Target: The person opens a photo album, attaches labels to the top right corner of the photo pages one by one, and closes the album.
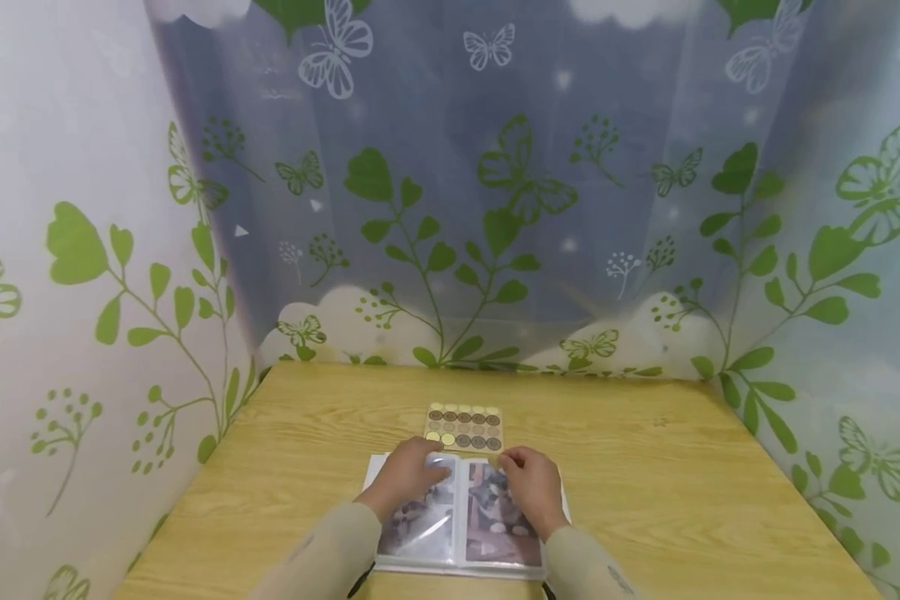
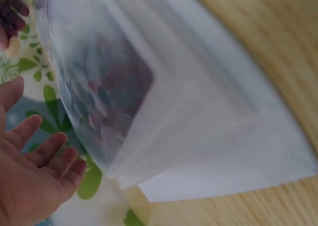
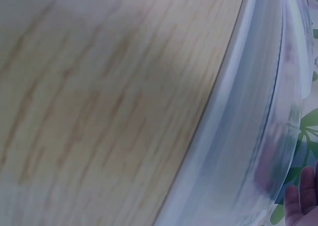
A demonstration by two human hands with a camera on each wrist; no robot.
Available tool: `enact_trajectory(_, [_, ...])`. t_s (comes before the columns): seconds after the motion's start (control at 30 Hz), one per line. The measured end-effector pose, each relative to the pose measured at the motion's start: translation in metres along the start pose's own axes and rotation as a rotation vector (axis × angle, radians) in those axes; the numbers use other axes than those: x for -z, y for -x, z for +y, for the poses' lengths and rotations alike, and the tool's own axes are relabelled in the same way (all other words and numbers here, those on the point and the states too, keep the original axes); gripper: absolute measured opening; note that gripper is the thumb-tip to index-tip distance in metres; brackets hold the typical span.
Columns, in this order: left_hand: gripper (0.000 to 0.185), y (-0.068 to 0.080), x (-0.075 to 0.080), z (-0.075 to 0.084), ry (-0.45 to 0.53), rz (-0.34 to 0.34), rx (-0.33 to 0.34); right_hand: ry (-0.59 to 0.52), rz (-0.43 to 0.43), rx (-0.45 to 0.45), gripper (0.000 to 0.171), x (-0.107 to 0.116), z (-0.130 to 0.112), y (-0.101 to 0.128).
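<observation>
An open photo album with clear plastic sleeves lies on the wooden table near its front edge. My left hand rests on the upper left page, fingers relaxed and spread beside the translucent pages. Resting on the upper right page is my right hand, its fingertips bent down at the page's top edge. The right wrist view shows only the album's edge and a few fingertips. Just beyond the album lies a sheet of round gold and brown stickers.
Curtains printed with green leaves and butterflies close in the table at the back and on both sides. Bare wood lies to the left and right of the album.
</observation>
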State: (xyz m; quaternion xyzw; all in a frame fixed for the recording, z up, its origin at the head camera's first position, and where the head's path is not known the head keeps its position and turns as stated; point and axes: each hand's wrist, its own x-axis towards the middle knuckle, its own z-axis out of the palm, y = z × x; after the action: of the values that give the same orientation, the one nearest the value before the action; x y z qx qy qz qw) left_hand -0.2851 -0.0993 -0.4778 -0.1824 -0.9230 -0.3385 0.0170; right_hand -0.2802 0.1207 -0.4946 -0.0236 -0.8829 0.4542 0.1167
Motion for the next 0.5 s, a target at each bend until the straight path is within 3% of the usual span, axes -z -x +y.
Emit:
enact_trajectory(0.2, [0.057, 0.021, 0.002, 0.002, -0.192, -0.057, -0.069, 0.017, -0.016, 0.011, 0.011, -0.004, -0.002, -0.003])
enact_trajectory(0.5, [0.061, 0.048, 0.000, -0.008, -0.281, -0.052, -0.106, 0.005, -0.064, 0.021, 0.011, -0.012, -0.008, -0.001])
